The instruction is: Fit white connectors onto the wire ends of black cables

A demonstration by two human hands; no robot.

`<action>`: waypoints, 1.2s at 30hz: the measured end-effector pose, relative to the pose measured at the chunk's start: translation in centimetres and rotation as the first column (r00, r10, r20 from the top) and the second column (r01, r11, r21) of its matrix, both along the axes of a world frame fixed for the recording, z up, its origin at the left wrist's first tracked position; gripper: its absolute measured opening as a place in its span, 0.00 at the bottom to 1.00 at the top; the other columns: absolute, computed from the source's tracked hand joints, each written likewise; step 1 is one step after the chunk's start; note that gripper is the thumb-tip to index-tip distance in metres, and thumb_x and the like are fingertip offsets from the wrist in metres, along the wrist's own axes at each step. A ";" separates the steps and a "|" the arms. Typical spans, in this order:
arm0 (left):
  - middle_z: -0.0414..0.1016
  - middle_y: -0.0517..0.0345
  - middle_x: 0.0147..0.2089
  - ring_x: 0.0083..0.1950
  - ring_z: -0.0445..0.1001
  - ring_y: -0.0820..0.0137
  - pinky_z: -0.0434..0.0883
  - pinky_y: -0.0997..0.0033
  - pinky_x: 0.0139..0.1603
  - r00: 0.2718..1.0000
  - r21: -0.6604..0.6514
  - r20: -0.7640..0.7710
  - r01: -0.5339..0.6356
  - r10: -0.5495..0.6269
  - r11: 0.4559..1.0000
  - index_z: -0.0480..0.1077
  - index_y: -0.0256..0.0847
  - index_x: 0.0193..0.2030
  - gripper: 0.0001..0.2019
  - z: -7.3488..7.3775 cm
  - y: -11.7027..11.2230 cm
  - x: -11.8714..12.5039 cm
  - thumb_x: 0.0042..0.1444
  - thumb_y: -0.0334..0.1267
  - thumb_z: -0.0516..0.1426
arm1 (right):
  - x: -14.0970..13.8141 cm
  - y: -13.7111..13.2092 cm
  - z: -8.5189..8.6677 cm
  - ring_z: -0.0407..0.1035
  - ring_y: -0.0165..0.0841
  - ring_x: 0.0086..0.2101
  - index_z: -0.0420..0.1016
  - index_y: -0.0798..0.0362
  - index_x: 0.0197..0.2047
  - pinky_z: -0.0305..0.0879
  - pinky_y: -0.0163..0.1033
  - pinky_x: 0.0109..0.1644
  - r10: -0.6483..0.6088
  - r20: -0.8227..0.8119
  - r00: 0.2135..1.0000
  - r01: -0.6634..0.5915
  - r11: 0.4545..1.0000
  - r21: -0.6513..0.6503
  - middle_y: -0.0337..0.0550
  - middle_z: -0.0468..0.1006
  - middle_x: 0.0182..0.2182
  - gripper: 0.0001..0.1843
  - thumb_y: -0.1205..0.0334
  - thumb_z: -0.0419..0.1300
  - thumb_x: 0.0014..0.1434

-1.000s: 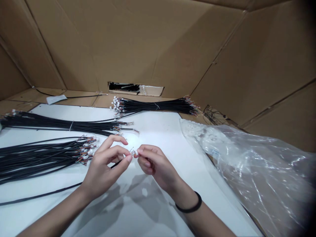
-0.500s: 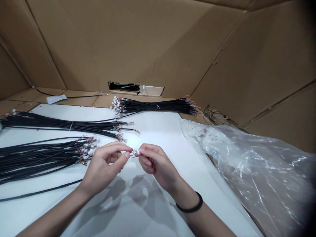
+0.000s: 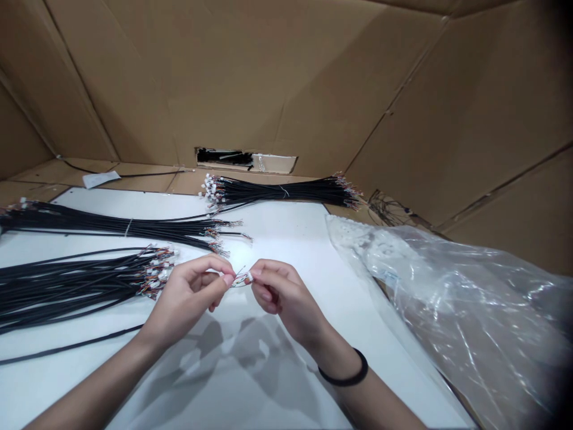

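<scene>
A cardboard wall point(image 3: 224, 77) is seen beyond both grips; the white bench point(image 3: 349, 304) lies below them. Plastic sheeting point(image 3: 456, 298) is spread to the right of the grips. A tied cable bundle point(image 3: 286, 190) is placed beyond them, a second tied bundle point(image 3: 111, 224) and a loose cable pile point(image 3: 67, 286) to the left. A single black cable point(image 3: 71, 346) is partly hidden by the left forearm; whether it is joined to the held wires cannot be told.

Step in hand is judged to be fine handling of wires at a connector; for the next move, a steady right hold and precise left fingertips seem called for.

Left grip point(image 3: 188, 292): thumb and index closed, thin wires point(image 3: 240, 279) pinched. Right grip point(image 3: 286, 292): closed at the fingertips, small white connector point(image 3: 249, 277) pinched, held between the two hands.
</scene>
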State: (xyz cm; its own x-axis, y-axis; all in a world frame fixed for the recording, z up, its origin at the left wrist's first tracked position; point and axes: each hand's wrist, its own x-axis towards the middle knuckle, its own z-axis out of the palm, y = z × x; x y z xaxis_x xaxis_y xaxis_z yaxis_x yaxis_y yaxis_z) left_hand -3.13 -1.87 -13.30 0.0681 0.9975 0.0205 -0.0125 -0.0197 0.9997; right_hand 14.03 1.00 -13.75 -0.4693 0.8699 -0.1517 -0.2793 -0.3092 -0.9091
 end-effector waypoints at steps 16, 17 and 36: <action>0.67 0.57 0.39 0.28 0.66 0.79 0.62 0.77 0.27 0.954 0.336 -0.285 0.012 0.090 0.942 0.74 0.39 0.28 0.05 0.2 -0.8 0.0 0.54 0.33 0.61 | -0.1 -0.3 0.1 0.46 0.19 0.15 0.66 0.56 0.23 0.37 0.29 0.18 0.070 -0.107 0.992 -0.079 0.993 -0.084 0.28 0.56 0.14 0.14 0.58 0.64 0.52; 0.67 0.58 0.39 0.28 0.65 0.79 0.62 0.78 0.27 0.957 0.329 -0.278 0.015 0.081 0.944 0.74 0.40 0.28 0.05 0.2 -0.8 0.0 0.54 0.33 0.60 | -0.1 -0.3 0.1 0.46 0.19 0.15 0.66 0.56 0.24 0.37 0.29 0.18 0.073 -0.108 0.991 -0.083 0.993 -0.084 0.28 0.56 0.14 0.14 0.58 0.64 0.52; 0.63 0.62 0.40 0.21 0.59 0.89 0.58 0.83 0.22 0.997 0.132 -0.064 0.051 -0.043 0.990 0.74 0.40 0.27 0.05 0.1 -0.6 -0.2 0.53 0.33 0.62 | 0.0 -0.5 -0.1 0.45 0.18 0.15 0.71 0.58 0.28 0.39 0.28 0.18 0.087 -0.138 0.987 -0.082 0.996 0.041 0.26 0.56 0.13 0.11 0.59 0.65 0.55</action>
State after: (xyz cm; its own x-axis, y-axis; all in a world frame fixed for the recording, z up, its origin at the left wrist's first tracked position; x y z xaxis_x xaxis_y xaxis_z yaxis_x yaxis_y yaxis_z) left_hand -3.35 -2.45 -13.16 0.1203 0.9817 0.1475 0.0444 -0.1538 0.9871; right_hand 14.03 0.51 -13.81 -0.5559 0.8298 -0.0492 -0.3786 -0.3055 -0.8737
